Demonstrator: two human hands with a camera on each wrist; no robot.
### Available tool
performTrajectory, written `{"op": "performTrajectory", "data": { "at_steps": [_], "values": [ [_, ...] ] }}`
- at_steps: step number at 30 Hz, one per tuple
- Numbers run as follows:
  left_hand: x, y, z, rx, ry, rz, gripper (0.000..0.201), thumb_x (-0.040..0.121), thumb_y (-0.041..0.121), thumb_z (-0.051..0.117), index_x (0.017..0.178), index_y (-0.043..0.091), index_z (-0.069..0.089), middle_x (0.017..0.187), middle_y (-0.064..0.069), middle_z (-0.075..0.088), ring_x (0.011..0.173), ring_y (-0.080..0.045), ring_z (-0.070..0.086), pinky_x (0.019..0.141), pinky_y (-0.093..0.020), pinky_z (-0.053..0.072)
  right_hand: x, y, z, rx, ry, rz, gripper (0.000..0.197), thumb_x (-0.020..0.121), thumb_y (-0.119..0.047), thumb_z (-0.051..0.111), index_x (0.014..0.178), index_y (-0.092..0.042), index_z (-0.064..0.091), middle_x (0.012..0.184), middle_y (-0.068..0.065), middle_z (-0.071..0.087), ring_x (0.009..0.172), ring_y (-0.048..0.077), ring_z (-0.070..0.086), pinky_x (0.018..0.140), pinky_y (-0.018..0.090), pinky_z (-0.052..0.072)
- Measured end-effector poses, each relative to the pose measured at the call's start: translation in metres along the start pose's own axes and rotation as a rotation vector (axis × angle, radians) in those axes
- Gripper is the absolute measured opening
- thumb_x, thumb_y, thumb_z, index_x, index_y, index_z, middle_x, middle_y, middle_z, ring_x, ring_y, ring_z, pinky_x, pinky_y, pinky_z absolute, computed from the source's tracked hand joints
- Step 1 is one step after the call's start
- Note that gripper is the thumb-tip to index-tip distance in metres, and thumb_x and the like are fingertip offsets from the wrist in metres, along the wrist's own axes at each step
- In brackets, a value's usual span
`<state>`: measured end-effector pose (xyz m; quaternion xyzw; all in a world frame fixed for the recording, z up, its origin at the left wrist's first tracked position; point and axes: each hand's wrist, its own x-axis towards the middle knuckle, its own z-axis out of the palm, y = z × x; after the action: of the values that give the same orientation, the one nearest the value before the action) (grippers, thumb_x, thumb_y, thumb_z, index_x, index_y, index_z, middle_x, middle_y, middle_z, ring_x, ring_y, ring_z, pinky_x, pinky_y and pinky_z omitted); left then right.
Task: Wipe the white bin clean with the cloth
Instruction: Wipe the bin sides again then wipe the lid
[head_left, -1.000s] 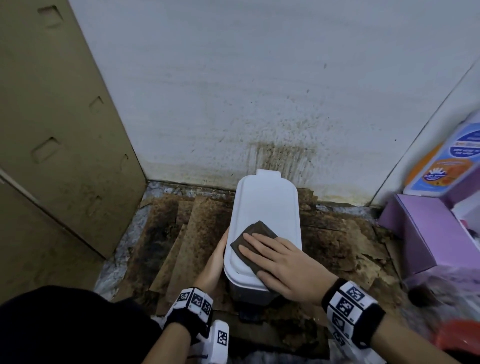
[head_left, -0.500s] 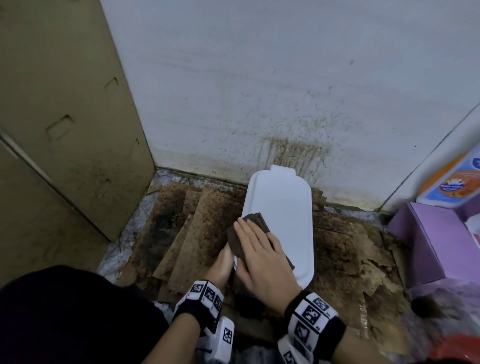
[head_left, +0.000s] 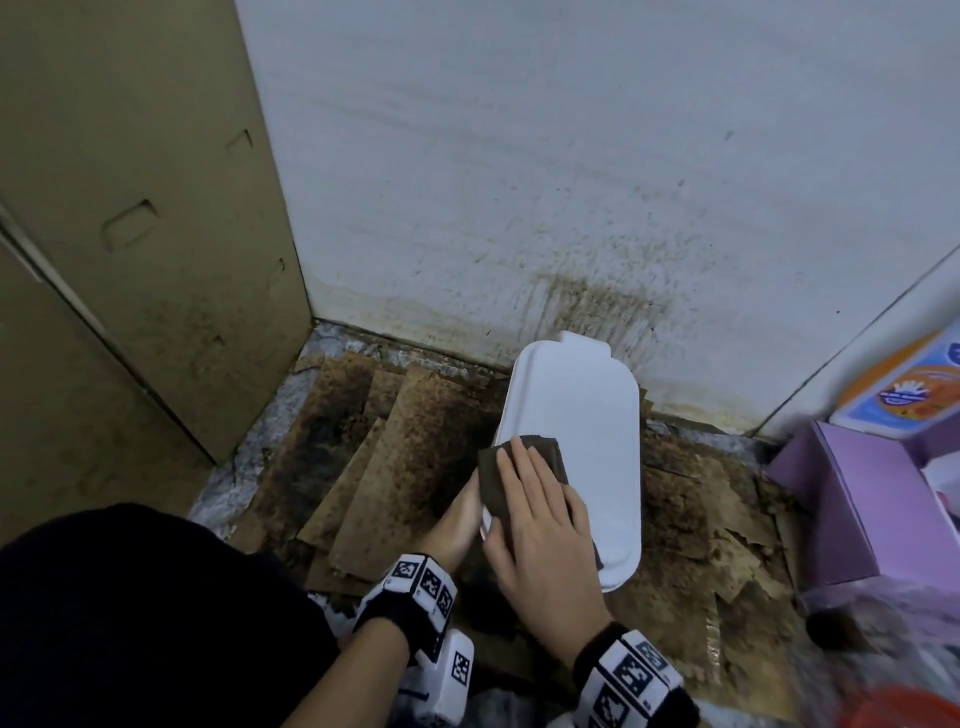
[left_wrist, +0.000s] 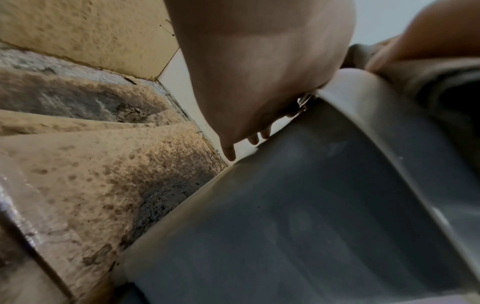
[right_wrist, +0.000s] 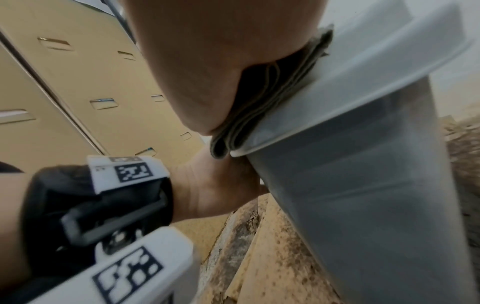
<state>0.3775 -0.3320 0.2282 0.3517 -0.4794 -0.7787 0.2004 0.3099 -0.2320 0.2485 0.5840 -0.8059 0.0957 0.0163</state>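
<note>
The white bin (head_left: 582, 441) stands on stained cardboard against the wall, its white lid (right_wrist: 363, 67) closed over a grey body (left_wrist: 311, 216). A folded dark brown cloth (head_left: 506, 470) lies on the lid's near left edge. My right hand (head_left: 540, 512) presses flat on the cloth with straight fingers; the cloth's folds (right_wrist: 259, 115) hang over the lid rim. My left hand (head_left: 457, 525) rests against the bin's left side below the rim, fingers (left_wrist: 230, 153) stretched along the grey wall.
Stained cardboard sheets (head_left: 384, 457) cover the floor. A tan cardboard box (head_left: 130, 234) stands at the left, the spattered white wall (head_left: 519, 182) is behind the bin. A purple box (head_left: 857, 499) and a printed package (head_left: 909, 395) sit at the right.
My right hand has slid the cloth from the middle of the lid to its left edge, where it now overhangs the rim. The left hand stays on the bin's side.
</note>
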Motion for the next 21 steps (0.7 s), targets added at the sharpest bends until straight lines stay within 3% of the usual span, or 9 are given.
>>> {"op": "performTrajectory", "data": {
  "at_steps": [2, 5, 7, 10, 12, 15, 19, 21],
  "values": [
    [-0.005, 0.007, 0.004, -0.007, 0.006, -0.043, 0.036, 0.112, 0.025, 0.033, 0.092, 0.028, 0.062, 0.088, 0.016, 0.062, 0.060, 0.019, 0.062, 0.056, 0.001, 0.043, -0.012, 0.002, 0.000, -0.017, 0.021, 0.014, 0.064, 0.097, -0.036, 0.042, 0.158, -0.019, 0.029, 0.166, -0.002, 0.026, 0.153, 0.014, 0.024, 0.116, 0.034, 0.025],
    [-0.005, 0.007, 0.002, -0.046, 0.034, -0.088, 0.039, 0.112, 0.029, 0.031, 0.093, 0.024, 0.065, 0.081, 0.017, 0.065, 0.061, 0.014, 0.065, 0.055, -0.001, 0.045, -0.018, 0.001, 0.003, -0.038, 0.043, 0.026, 0.064, 0.098, -0.036, 0.043, 0.158, -0.017, 0.029, 0.166, -0.001, 0.027, 0.152, 0.014, 0.025, 0.116, 0.035, 0.026],
    [-0.001, 0.002, -0.003, -0.058, 0.073, -0.092, 0.035, 0.112, 0.032, 0.033, 0.099, 0.026, 0.065, 0.086, 0.019, 0.065, 0.073, 0.011, 0.063, 0.058, 0.000, 0.044, -0.015, -0.003, 0.005, -0.058, 0.042, 0.032, 0.064, 0.099, -0.037, 0.044, 0.158, -0.016, 0.029, 0.165, 0.001, 0.027, 0.153, 0.015, 0.026, 0.116, 0.036, 0.027],
    [0.004, -0.002, -0.007, -0.100, 0.087, -0.123, 0.031, 0.110, 0.040, 0.035, 0.107, 0.032, 0.065, 0.110, 0.016, 0.067, 0.090, 0.010, 0.063, 0.069, -0.004, 0.047, -0.003, -0.013, 0.007, -0.091, 0.031, 0.072, 0.065, 0.099, -0.038, 0.041, 0.158, -0.014, 0.029, 0.166, 0.004, 0.026, 0.152, 0.018, 0.026, 0.115, 0.038, 0.028],
    [0.005, -0.004, -0.008, -0.124, 0.075, -0.126, 0.028, 0.111, 0.037, 0.032, 0.118, 0.038, 0.060, 0.123, 0.020, 0.061, 0.095, 0.020, 0.061, 0.076, -0.002, 0.045, 0.008, -0.020, 0.007, -0.098, 0.022, 0.114, 0.065, 0.098, -0.038, 0.039, 0.157, -0.012, 0.029, 0.166, 0.006, 0.026, 0.153, 0.019, 0.026, 0.116, 0.041, 0.027],
    [0.003, -0.003, -0.008, -0.119, 0.036, -0.089, 0.029, 0.113, 0.029, 0.026, 0.127, 0.042, 0.048, 0.123, 0.029, 0.053, 0.096, 0.031, 0.054, 0.079, 0.004, 0.040, 0.027, -0.027, 0.008, -0.109, -0.002, 0.170, 0.066, 0.096, -0.036, 0.034, 0.157, -0.011, 0.028, 0.166, 0.009, 0.024, 0.153, 0.021, 0.024, 0.118, 0.047, 0.027],
    [0.004, -0.004, -0.009, -0.047, 0.044, -0.068, 0.030, 0.113, 0.031, 0.025, 0.135, 0.035, 0.044, 0.119, 0.026, 0.055, 0.089, 0.031, 0.055, 0.072, 0.004, 0.041, 0.048, -0.024, 0.013, -0.146, -0.027, 0.184, 0.070, 0.092, -0.036, 0.023, 0.156, -0.009, 0.031, 0.165, 0.012, 0.026, 0.153, 0.024, 0.026, 0.119, 0.050, 0.020],
    [0.004, -0.004, -0.008, -0.005, 0.034, -0.064, 0.034, 0.113, 0.034, 0.024, 0.140, 0.032, 0.044, 0.127, 0.019, 0.054, 0.100, 0.022, 0.054, 0.072, 0.004, 0.041, 0.057, -0.020, 0.015, -0.154, -0.023, 0.184, 0.071, 0.092, -0.038, 0.019, 0.156, -0.009, 0.030, 0.165, 0.013, 0.025, 0.153, 0.025, 0.025, 0.119, 0.050, 0.012]
  ]
}}
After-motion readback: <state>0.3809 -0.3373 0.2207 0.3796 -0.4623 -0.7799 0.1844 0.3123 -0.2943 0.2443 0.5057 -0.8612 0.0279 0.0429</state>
